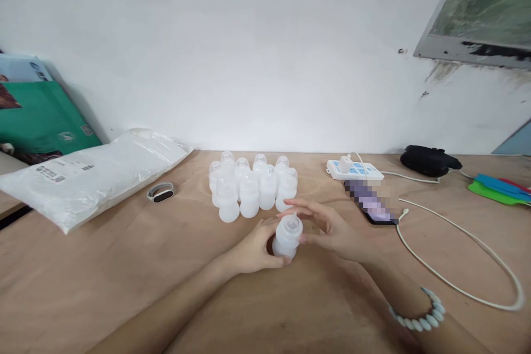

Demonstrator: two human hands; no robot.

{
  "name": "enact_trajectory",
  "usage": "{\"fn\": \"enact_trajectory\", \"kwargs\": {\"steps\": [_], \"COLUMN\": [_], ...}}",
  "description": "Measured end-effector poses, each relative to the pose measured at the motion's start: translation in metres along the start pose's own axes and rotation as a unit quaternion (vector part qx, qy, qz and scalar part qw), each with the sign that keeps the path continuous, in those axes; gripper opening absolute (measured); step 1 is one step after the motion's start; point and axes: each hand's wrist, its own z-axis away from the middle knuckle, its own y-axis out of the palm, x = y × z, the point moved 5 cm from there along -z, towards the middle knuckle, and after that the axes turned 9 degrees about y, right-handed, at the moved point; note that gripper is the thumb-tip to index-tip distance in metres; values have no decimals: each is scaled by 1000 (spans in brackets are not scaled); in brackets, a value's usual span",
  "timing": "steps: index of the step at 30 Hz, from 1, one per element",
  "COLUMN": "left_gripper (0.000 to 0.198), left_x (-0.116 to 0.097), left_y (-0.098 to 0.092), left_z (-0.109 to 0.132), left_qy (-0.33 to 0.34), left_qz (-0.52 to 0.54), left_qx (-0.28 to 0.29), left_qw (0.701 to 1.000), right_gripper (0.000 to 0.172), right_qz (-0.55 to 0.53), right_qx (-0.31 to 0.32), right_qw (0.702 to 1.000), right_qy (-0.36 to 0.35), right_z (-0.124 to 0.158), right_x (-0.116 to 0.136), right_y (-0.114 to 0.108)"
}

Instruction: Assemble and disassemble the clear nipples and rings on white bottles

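Observation:
A small translucent white bottle with a clear cap stands between my hands near the table's middle. My left hand is wrapped round its lower body from the left. My right hand holds it from the right, thumb against the side, the other fingers stretched over the cap. Just behind it, several identical capped bottles stand clustered in rows.
On the wooden table: a big white plastic bag and a wristband at the left, green packages against the wall. At the right, a power strip, a phone with a white cable, a black object.

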Motion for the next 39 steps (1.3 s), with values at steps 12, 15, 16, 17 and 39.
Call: {"fn": "enact_trajectory", "kwargs": {"steps": [12,15,16,17,39], "left_gripper": [38,33,32,30,47], "left_x": [-8,-11,-11,-11,-4], "left_y": [8,9,9,9,0], "left_z": [1,1,1,2,3], "left_qy": [-5,5,5,4,-10], "left_qz": [-220,-289,-311,-334,-180], "left_qx": [13,7,5,2,-56], "left_qw": [975,957,950,943,982], "right_gripper": [27,25,25,25,26], "right_qz": [265,286,291,295,424], "right_qx": [-316,-354,-363,-372,-140], "right_qw": [911,890,885,879,880], "right_qy": [-27,-31,-33,-34,163], "right_z": [3,6,6,7,9], "right_x": [4,0,-1,-1,-33], "right_y": [16,20,21,21,-55]}}
